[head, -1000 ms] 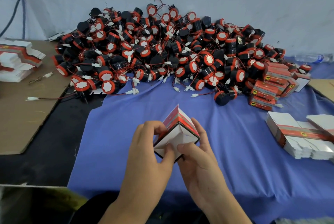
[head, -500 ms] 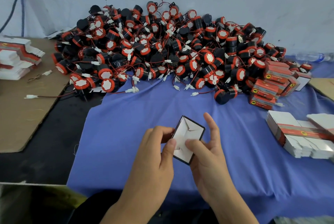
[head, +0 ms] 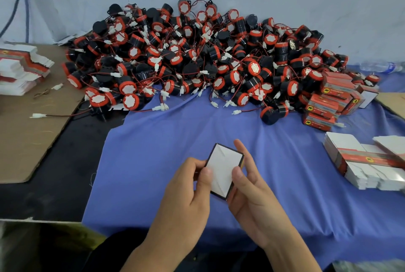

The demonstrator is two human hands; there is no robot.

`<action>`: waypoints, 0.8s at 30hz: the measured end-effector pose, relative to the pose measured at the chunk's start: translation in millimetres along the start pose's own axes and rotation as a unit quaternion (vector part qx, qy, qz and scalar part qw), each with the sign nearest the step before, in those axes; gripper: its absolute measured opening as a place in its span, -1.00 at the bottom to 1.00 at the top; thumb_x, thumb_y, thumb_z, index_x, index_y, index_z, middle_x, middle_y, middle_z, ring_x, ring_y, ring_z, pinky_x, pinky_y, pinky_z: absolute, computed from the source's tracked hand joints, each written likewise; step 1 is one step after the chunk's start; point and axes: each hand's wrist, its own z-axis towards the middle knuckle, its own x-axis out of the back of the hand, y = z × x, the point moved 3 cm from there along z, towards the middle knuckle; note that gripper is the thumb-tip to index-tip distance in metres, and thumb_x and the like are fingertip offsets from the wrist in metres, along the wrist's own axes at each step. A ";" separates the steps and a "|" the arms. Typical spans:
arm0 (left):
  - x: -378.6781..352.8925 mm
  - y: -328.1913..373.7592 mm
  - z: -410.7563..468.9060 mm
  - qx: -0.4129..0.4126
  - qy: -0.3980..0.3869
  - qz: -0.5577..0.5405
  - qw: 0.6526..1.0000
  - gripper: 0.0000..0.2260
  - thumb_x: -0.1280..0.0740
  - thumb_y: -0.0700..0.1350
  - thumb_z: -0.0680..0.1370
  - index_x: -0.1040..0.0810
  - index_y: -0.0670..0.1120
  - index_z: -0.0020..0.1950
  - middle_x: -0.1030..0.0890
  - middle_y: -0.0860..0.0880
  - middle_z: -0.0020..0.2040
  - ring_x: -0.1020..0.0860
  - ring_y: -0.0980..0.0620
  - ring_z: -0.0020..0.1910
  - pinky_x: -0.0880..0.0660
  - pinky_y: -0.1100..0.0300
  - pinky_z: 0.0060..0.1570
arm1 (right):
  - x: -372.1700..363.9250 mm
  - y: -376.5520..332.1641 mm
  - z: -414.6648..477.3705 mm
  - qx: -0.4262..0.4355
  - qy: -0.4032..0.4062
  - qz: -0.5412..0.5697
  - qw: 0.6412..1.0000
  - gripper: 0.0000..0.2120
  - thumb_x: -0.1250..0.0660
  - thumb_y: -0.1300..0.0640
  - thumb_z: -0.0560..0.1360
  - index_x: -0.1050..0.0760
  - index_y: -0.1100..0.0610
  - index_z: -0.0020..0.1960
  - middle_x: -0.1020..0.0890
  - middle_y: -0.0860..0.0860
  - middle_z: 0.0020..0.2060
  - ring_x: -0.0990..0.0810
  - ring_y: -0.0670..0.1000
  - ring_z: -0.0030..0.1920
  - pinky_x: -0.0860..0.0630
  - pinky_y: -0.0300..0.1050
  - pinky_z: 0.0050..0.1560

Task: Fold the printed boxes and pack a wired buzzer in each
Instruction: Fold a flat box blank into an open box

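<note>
Printed boxes [head: 22, 67] not yet folded lie stacked at the surface's far left edge on a cardboard sheet [head: 26, 140], so plenty of work is left on that side. From there the heap of wired buzzers [head: 197, 56] runs along the back edge, with far more loose than packed, by my reckoning. Near the front edge, above the blue cloth [head: 153, 151], my left hand [head: 186, 190] pinches the left side of one printed box [head: 223, 170], thumb in front and fingers curled behind. My right hand [head: 252, 192] grips its right side, thumb on the white end face and fingers wrapped behind. That end looks tucked closed. I judge this box half-formed and empty, though its other end and its inside face away from me. Toward the right edge a small cluster of closed boxes [head: 328, 100] counts as done, and another stack of flat blanks [head: 361, 162] waits, cut off by the frame. The print on the boxes is too small to read.
</note>
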 end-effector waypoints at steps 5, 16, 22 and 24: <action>-1.7 -7.4 -0.1 0.036 -0.046 -0.076 0.995 -0.64 -0.25 0.40 0.52 -0.55 0.15 0.04 -0.69 0.24 0.04 -0.65 0.25 0.06 -0.63 0.16 0.08 | 5.2 -7.9 -0.9 0.036 0.027 -0.070 0.996 -0.16 -0.70 0.01 0.29 -0.37 -0.43 0.40 -0.66 0.25 0.16 -0.66 0.26 0.17 -0.63 0.16 0.08; 21.3 -5.3 48.8 -0.013 -0.059 -0.036 0.998 -0.54 -0.63 0.00 0.34 -0.59 0.16 0.20 -0.67 0.18 0.09 -0.64 0.16 0.10 -0.57 0.29 0.11 | -19.2 -28.4 2.3 0.313 0.079 -0.704 0.632 0.13 -0.67 0.03 0.30 0.00 -0.24 0.61 -0.37 -0.43 0.25 -0.35 -0.16 0.37 -0.27 -0.06 0.44; 14.5 -34.8 62.4 -0.012 -0.085 -0.083 0.993 -0.59 -0.56 -0.17 0.49 -0.53 0.11 0.25 -0.65 0.17 0.24 -0.59 0.14 0.29 -0.49 0.15 0.28 | 22.3 -14.4 24.7 0.190 0.210 -0.368 0.886 -0.31 -0.63 0.28 0.35 -0.45 -0.19 0.31 -0.56 -0.25 0.20 -0.58 -0.21 0.23 -0.56 -0.30 0.14; 8.1 -53.6 66.1 0.000 -0.082 -0.025 0.996 -0.58 -0.53 -0.21 0.51 -0.49 0.14 0.24 -0.63 0.30 0.20 -0.55 0.28 0.28 -0.49 0.27 0.27 | 31.5 -5.2 34.7 0.128 0.198 -0.461 0.855 -0.54 -0.61 0.27 0.36 -0.50 -0.14 0.04 -0.66 -0.25 -0.02 -0.66 -0.17 0.03 -0.56 -0.33 0.01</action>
